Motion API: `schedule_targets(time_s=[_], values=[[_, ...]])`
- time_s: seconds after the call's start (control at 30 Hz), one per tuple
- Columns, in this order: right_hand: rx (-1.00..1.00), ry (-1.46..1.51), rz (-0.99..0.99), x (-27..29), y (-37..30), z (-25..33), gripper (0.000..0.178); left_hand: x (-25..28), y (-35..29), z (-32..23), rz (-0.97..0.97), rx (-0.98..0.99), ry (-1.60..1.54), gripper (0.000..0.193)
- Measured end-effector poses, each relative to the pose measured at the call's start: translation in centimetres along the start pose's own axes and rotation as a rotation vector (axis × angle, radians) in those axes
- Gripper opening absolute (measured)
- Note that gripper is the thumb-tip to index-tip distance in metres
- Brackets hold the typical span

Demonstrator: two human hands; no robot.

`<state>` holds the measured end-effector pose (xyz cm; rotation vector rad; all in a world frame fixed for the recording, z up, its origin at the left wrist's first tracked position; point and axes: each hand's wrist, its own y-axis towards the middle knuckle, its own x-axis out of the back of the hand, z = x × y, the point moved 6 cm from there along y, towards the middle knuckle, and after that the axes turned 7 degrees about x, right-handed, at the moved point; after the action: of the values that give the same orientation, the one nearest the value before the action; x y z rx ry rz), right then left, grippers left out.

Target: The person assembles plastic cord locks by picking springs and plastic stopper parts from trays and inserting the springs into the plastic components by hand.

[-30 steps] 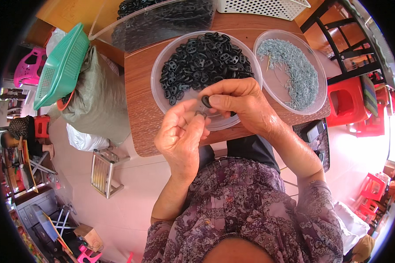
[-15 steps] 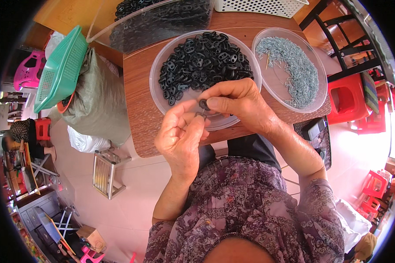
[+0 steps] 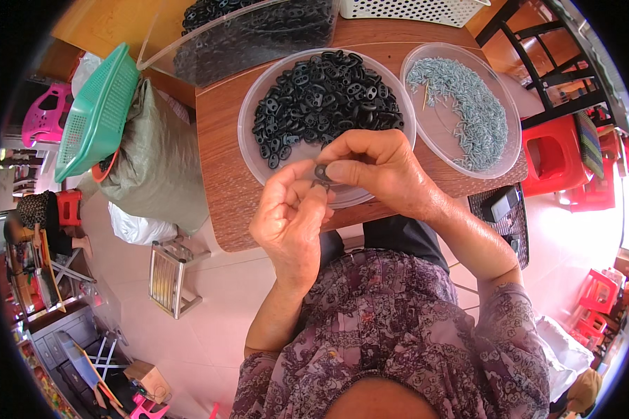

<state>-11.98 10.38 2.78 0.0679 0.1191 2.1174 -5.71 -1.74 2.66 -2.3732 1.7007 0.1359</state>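
Black piece (image 3: 321, 172) sits pinched in right grip (image 3: 391, 170), left grip (image 3: 288, 222) curled alongside

Bare left hand (image 3: 286, 227): fingers (image 3: 275, 188) curled, left thumb (image 3: 307, 215) pointed toward 1 o'clock | bare right hand (image 3: 388, 167): pointed toward 10 o'clock, forefinger (image 3: 356, 142) and right thumb (image 3: 346, 172) pinched | bare right forearm (image 3: 472, 241): slanted toward 11 o'clock

The brown wood-grain table (image 3: 223, 160) is showing its rounded near-left corner, and it's carrying a load: a round translucent plastic tub (image 3: 245, 133) is sitting around the middle, a shallow clear plastic tray (image 3: 440, 134) is resting just right of it, while a clear bin (image 3: 290, 54) and a white perforated basket (image 3: 412, 10) are crowding the far edge.
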Motion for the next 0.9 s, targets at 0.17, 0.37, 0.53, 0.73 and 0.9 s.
schedule_targets(time_s=[0.17, 0.37, 0.53, 0.73, 0.9], values=[[-0.029, -0.013, 0.005, -0.2, -0.2, -0.1, 0.012, 0.0, 0.3, 0.2, 0.004, 0.011, -0.015, 0.025], [0.139, -0.09, -0.108, -0.4, -0.5, 0.9, 0.006, -0.2, 0.1, 0.3, 0.053, 0.022, -0.045, 0.028], [0.024, 0.058, -0.145, -0.3, -0.5, 0.1, 0.009, 0.0, 0.5, 1.3, 0.109, 0.056, -0.097, 0.03], [0.178, -0.086, -0.196, -0.4, -1.2, 0.2, 0.011, -0.4, 0.2, 1.1, 0.112, 0.023, -0.085, 0.032], [0.291, -0.312, -0.195, -0.8, -2.0, 1.5, 0.019, -0.3, 0.3, 1.3, 0.091, 0.025, -0.118, 0.029]])
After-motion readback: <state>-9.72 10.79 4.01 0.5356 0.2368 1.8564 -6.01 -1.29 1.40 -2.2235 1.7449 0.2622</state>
